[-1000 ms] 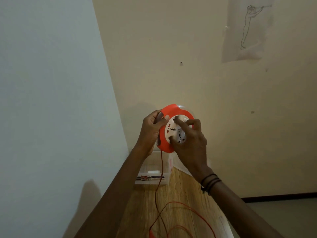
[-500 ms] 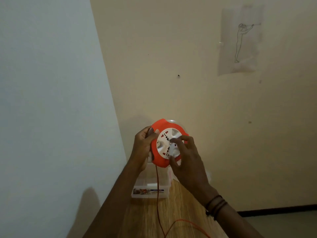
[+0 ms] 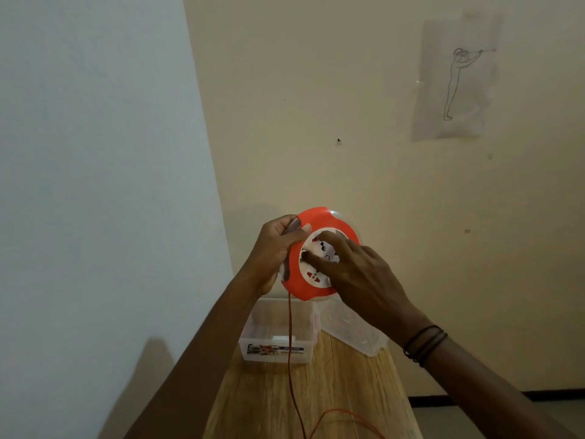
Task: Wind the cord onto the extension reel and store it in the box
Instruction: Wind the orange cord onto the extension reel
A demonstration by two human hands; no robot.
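Note:
I hold a round orange extension reel (image 3: 316, 288) with a white socket face up in the air in front of me. My left hand (image 3: 275, 251) grips its left rim. My right hand (image 3: 357, 274) lies over the white face, fingertips pressed into its centre. A thin orange cord (image 3: 289, 350) hangs straight down from the reel's lower left and loops across the table at the bottom of the view. Below the reel stands the clear plastic box (image 3: 275, 354), open at the top.
The box sits at the far end of a narrow wooden table (image 3: 332, 400) pushed into the wall corner. A clear lid (image 3: 354, 334) leans against the wall right of the box. A drawing on paper (image 3: 456, 80) hangs on the wall.
The white socket face has turned under my right hand's fingers. Less slack cord lies on the table than one second ago. My left hand keeps its hold on the rim.

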